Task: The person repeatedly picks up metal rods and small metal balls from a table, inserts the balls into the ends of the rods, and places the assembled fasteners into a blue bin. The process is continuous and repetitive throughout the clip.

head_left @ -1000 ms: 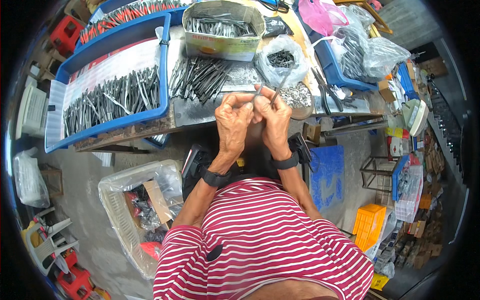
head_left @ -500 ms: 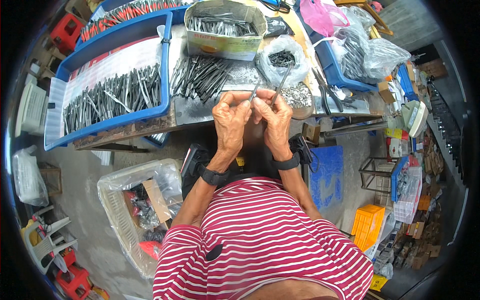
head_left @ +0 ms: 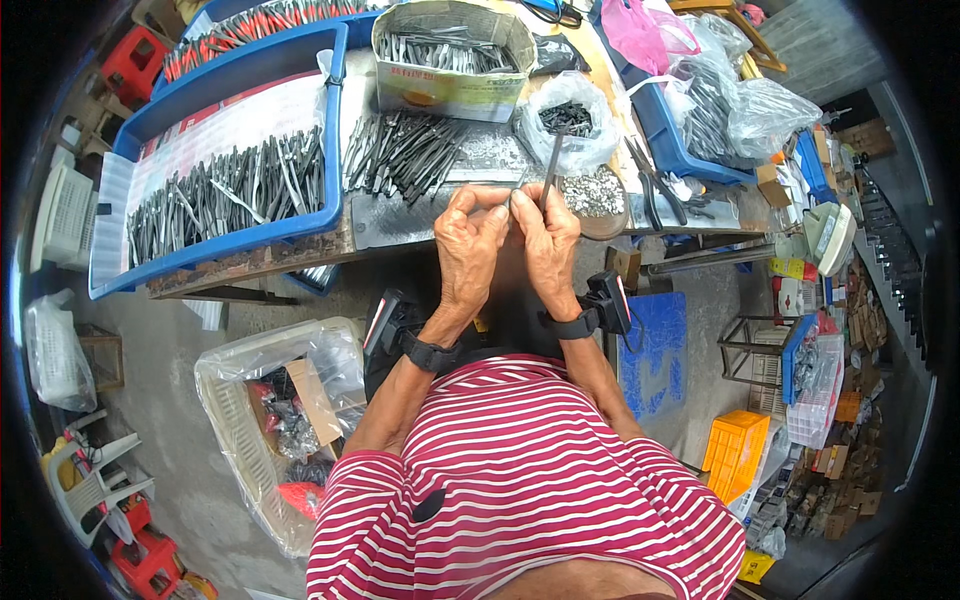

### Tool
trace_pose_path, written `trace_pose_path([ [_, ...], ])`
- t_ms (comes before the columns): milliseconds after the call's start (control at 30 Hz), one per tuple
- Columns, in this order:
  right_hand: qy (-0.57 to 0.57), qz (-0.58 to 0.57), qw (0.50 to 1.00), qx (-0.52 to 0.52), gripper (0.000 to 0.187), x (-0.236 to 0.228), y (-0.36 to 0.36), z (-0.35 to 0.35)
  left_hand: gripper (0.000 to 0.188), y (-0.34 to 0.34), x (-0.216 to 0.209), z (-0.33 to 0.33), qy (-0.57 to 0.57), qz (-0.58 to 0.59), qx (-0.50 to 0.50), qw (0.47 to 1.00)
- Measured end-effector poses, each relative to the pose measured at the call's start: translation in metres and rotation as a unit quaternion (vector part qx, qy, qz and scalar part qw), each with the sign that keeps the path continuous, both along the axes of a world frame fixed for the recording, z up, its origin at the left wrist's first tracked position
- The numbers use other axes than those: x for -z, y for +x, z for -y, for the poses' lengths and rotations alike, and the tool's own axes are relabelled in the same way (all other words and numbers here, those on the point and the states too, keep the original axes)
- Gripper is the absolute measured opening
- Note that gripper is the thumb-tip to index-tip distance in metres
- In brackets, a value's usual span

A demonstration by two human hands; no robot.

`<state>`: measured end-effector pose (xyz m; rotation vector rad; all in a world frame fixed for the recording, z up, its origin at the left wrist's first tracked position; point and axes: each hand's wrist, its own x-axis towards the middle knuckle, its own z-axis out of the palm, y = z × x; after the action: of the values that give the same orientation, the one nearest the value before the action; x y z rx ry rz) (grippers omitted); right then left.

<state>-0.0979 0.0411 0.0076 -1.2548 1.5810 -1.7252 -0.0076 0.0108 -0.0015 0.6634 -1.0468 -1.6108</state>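
Left hand [head_left: 466, 240]: pinching small grey piece [head_left: 516, 189], detail indistinct. Right hand [head_left: 549, 240]: fingertips at same piece, dark rod [head_left: 552, 163] gripped, pointing far. Dark strips [head_left: 225, 190]: many in left tray [head_left: 332, 150], loose pile [head_left: 405, 155] beside; finished share unclear.

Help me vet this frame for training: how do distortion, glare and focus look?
Head view: fisheye distortion curves the blue tray; head view: pale sheen on the metal sheet, dimmer beneath the table; head view: left hand and right hand look fairly sharp, but the small piece between them is too tiny to make out.
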Motion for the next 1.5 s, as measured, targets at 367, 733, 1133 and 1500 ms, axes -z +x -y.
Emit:
trace_pose_path([
  [367, 0.041, -0.006, 0.998, -0.045, 0.016, -0.017, -0.007, -0.002, 0.011, 0.003, -0.002, 0.007, -0.01, -0.025, 0.033, 0.999],
  [733, 0.037, 0.193, 0.978, -0.07, 0.018, -0.047, -0.035, -0.007, 0.023, 0.004, 0.005, 0.013, -0.006, -0.078, 0.058, 0.995],
  [1133, 0.011, 0.163, 0.979, -0.119, 0.017, -0.048, -0.026, -0.005, 0.025, 0.004, 0.009, 0.014, -0.009, -0.12, 0.044, 0.992],
  [1500, 0.086, -0.049, 0.993, -0.071, 0.016, -0.039, -0.014, -0.003, 0.024, 0.003, 0.012, 0.013, -0.021, -0.111, 0.031, 0.993],
])
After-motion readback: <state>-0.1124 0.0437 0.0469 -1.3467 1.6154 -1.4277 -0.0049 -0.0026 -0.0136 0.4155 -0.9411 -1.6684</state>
